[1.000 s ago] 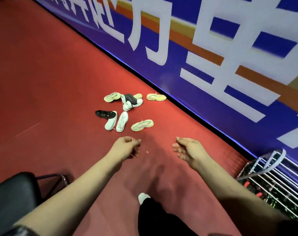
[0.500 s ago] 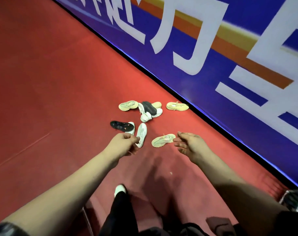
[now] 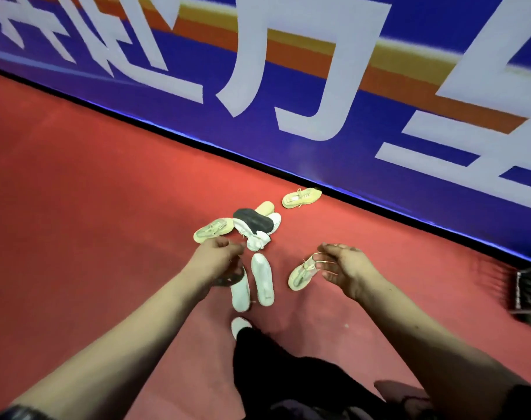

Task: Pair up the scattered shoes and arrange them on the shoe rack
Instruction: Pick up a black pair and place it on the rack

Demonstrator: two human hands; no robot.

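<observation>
Several shoes lie scattered on the red floor. Two white shoes (image 3: pixel 262 283) lie side by side in the middle. A yellow sneaker (image 3: pixel 300 275) lies to their right, another yellow sneaker (image 3: pixel 302 197) near the wall, a third (image 3: pixel 212 230) at the left. A black-soled shoe (image 3: pixel 253 221) rests sole up on a white one. My left hand (image 3: pixel 217 259) hovers over the pile with curled fingers and covers a black shoe. My right hand (image 3: pixel 344 268) is spread just beside the right yellow sneaker, its fingers at the laces.
A blue banner wall (image 3: pixel 288 86) with large white characters runs along the far side. The edge of a wire rack (image 3: pixel 530 295) shows at the right border. My black trouser leg and white shoe (image 3: pixel 240 325) are below the pile.
I have stepped closer and the view has swung right. Both hands moved down over the shoes; the right hand has reached the yellow sneaker and the left covers the black shoe.
</observation>
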